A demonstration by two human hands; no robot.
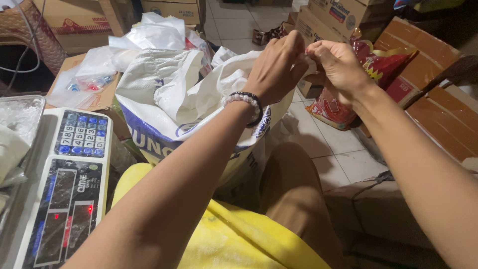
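The person sat low on a floor (343, 144) of pale square tiles, with boxes all around. Both hands were up in front of the chest. The left hand (276, 67) and the right hand (338, 67) met over the mouth of a big white sack (179, 94). The fingers of both hands were pinched tight together on a small bit of thin white stuff (309, 64) between them. It was too small and too hidden to tell just what it was. It sat at the top edge of the sack, on the side far from the scale.

The left wrist wore a bead bracelet (246, 102), dark and pale. The sack stood open and crumpled, with blue print low on its front. It stood just past the person's knees, touching the yellow shirt (234, 239) at the bottom.

At the person's left was a weighing scale (67, 189) with blue keys and small red lights. A clear plastic tub (20, 112) sat at its far end. Behind the sack lay loose white plastic bags (154, 32) on a brown cardboard box (102, 97). On the right, a red shiny packet (378, 69) leaned on more brown boxes (433, 94). More boxes stood at the far side of the room (343, 15).
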